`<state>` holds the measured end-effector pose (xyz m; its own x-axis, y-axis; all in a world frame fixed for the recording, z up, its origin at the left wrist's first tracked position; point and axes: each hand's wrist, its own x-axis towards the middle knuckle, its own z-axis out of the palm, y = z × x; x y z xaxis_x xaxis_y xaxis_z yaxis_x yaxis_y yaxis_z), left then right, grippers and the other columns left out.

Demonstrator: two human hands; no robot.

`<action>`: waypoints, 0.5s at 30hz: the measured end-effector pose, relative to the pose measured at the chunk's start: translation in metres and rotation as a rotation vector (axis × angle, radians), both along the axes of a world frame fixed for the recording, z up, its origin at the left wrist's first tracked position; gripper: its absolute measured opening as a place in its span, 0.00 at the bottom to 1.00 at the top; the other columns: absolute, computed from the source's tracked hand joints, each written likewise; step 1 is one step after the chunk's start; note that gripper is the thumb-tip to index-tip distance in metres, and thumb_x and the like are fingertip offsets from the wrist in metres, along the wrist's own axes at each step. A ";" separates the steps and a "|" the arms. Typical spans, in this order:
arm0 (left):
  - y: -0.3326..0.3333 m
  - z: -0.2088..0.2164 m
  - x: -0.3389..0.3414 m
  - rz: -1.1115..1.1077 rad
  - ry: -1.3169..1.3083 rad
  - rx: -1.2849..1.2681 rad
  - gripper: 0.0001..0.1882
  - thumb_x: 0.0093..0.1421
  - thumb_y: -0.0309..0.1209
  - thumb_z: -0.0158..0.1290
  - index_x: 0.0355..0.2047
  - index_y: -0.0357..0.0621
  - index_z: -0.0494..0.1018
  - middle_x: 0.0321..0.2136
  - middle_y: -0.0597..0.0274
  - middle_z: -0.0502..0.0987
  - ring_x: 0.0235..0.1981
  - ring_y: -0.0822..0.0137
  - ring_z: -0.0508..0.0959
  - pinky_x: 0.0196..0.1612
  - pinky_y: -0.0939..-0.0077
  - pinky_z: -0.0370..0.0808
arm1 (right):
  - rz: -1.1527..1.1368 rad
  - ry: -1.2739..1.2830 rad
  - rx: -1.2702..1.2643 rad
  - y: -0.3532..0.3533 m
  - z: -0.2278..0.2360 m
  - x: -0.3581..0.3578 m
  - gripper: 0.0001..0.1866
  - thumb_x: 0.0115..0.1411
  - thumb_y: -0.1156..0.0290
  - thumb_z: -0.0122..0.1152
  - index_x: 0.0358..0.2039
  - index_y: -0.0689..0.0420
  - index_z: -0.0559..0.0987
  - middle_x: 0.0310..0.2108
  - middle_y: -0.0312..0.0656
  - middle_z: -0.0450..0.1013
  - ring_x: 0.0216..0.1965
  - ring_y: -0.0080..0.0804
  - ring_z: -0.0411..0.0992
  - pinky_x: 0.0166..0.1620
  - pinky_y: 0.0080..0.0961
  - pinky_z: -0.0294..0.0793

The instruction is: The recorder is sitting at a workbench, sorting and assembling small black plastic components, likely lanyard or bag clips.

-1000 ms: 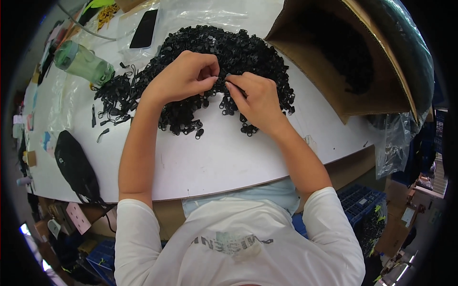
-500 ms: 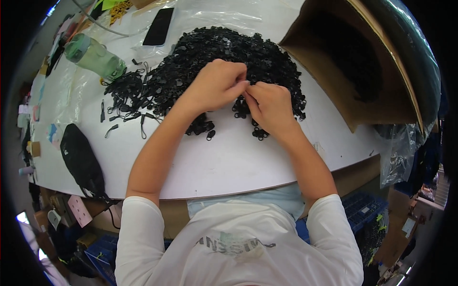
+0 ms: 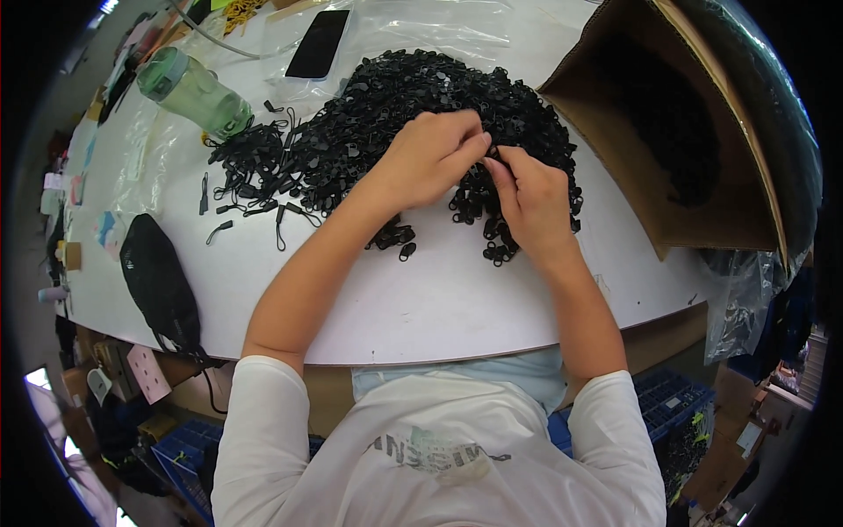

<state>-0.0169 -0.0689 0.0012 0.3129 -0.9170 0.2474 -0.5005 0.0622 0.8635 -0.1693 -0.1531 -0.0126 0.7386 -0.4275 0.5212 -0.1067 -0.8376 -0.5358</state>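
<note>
A large heap of small black plastic pieces (image 3: pixel 386 97), with ring-like ends, lies across the white table. Over its front part, my left hand (image 3: pixel 436 156) is closed in a pinch, its thumb against the curled fingers. Whatever it holds is hidden. My right hand (image 3: pixel 537 195) meets it fingertip to fingertip, pinching a small black plastic piece that shows as a dark bit between the hands. To the left of the heap lies a smaller pile of black cord-loop pulls (image 3: pixel 255 162), several of them scattered singly on the tabletop.
An open cardboard box (image 3: pixel 615 167) with dark contents lies tilted at the right. A green bottle (image 3: pixel 198 92) and a black phone (image 3: pixel 319 44) lie beyond the pulls. A black pouch (image 3: pixel 158 277) rests near the left edge. Clear plastic bags (image 3: pixel 439 31) cover the far side.
The whole view has shifted, so the table's things sit further right. Both hands stay together over the heap, with the right fingers parted slightly more from the left ones.
</note>
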 end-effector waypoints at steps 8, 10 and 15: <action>-0.002 -0.008 0.011 -0.049 0.110 0.058 0.16 0.59 0.32 0.50 0.17 0.35 0.68 0.10 0.63 0.66 0.11 0.73 0.61 0.17 0.75 0.60 | 0.162 0.010 -0.112 -0.009 0.001 -0.004 0.06 0.51 0.77 0.64 0.28 0.62 0.75 0.19 0.44 0.70 0.18 0.40 0.69 0.22 0.29 0.67; -0.003 -0.005 0.005 0.020 -0.057 0.019 0.16 0.59 0.33 0.51 0.18 0.35 0.70 0.10 0.61 0.67 0.11 0.71 0.63 0.18 0.74 0.62 | 0.171 0.071 -0.127 -0.010 -0.001 -0.005 0.06 0.50 0.77 0.65 0.26 0.62 0.75 0.18 0.43 0.70 0.18 0.39 0.69 0.22 0.29 0.67; -0.001 0.000 0.003 -0.005 -0.046 -0.013 0.14 0.62 0.35 0.52 0.27 0.35 0.74 0.14 0.66 0.70 0.17 0.78 0.71 0.22 0.81 0.67 | 0.118 -0.078 -0.150 -0.007 -0.002 -0.001 0.06 0.51 0.76 0.65 0.26 0.62 0.75 0.17 0.42 0.69 0.16 0.36 0.67 0.20 0.28 0.65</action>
<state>-0.0137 -0.0697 0.0012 0.2961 -0.9152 0.2733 -0.5396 0.0758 0.8385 -0.1701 -0.1596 -0.0151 0.7338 -0.2536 0.6302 0.0336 -0.9130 -0.4065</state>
